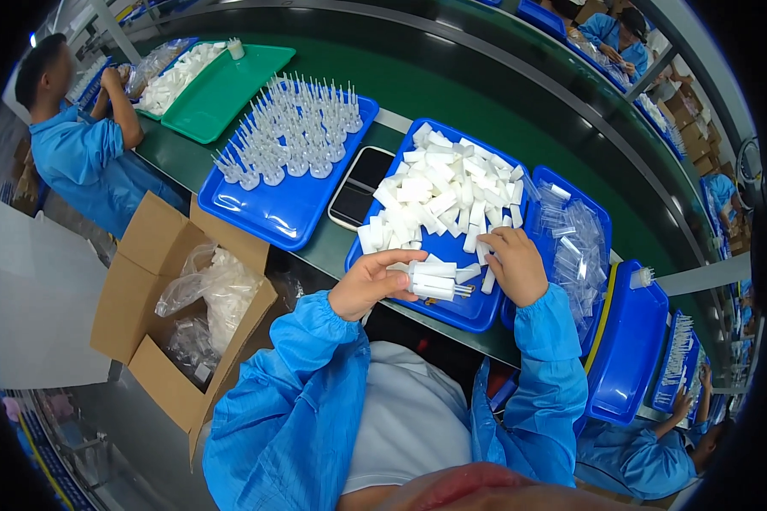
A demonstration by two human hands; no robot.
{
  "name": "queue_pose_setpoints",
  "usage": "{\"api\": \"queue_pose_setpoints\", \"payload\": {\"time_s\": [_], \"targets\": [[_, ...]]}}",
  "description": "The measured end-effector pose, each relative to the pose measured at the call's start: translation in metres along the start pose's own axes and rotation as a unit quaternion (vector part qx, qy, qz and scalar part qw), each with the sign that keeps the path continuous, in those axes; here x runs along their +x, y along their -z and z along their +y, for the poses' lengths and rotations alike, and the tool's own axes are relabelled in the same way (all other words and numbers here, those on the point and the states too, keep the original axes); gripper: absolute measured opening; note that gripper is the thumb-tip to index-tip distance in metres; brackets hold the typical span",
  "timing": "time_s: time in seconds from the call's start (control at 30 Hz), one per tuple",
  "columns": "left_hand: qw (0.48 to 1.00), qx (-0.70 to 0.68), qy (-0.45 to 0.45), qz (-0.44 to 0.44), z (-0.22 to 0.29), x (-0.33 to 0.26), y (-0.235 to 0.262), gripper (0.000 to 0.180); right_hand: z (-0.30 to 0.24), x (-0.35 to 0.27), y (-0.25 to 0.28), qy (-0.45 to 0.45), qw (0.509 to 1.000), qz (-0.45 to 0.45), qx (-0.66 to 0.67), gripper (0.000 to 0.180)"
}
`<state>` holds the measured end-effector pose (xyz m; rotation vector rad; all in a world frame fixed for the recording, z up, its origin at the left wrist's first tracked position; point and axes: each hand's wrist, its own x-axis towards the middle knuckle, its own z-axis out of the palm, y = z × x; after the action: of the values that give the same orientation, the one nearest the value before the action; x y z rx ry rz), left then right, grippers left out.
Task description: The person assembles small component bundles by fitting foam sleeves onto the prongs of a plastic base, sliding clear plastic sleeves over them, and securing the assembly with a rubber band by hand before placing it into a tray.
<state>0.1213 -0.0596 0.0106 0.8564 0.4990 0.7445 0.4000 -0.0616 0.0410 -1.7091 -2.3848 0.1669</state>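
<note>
Glossy blue plastic tray point(477, 313) holds matt white plastic tubes point(439, 192).

Long green conveyor table point(486, 94), grey floor point(34, 298), bright overhead light, co-workers seated alongside

Bright, even overhead light, prob. from ceiling fixtures; colours saturated. Soft glare streaks on the green belt point(452, 77) and on rims of the blue trays point(273, 217). Shadows short and weak, mostly under tray edges and inside the cardboard box point(158, 281). Centre is sharp; white plastic parts point(443, 192) nearly blow out, little detail betw. them. Heavy fisheye bend: belt and table edges curve toward the rim. Corners fully black w/ vignette. Pink blur at bottom edge, out of focus, too close to the lens.
</note>
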Motion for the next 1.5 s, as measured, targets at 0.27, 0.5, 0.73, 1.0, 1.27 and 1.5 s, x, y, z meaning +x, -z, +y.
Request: {"api": "queue_pose_setpoints", "payload": {"time_s": [0.27, 0.5, 0.73, 1.0, 1.27, 1.5], "targets": [[1.0, -0.002, 0.006, 0.008, -0.001, -0.002, 0.002, 0.043, 0.007, -0.001, 0.001, -0.017, 1.0, 0.017, 0.0, 0.028], [1.0, -0.018, -0.005, 0.002, -0.002, -0.001, 0.006, 0.044, 0.01, -0.001, -0.006, -0.009, 1.0, 0.008, -0.028, 0.024], [1.0, -0.012, -0.014, 0.001, -0.005, 0.0, 0.006, 0.045, 0.006, -0.005, 0.005, 0.048, 0.998, -0.036, 0.004, 0.027], [1.0, -0.018, -0.007, 0.0, -0.002, 0.0, 0.004, 0.045, 0.01, 0.001, -0.007, 0.043, 0.998, -0.052, -0.015, 0.024], [0.999, -0.028, -0.025, 0.018, 0.003, 0.001, 0.008, 0.042, -0.004, -0.001, 0.006, 0.039, 0.997, 0.053, 0.051, 0.02], [0.994, -0.086, -0.059, 0.016, -0.003, 0.004, 0.014, 0.038, -0.006, -0.009, 0.023, -0.019, 0.98, 0.044, 0.194, 0.022]]}}
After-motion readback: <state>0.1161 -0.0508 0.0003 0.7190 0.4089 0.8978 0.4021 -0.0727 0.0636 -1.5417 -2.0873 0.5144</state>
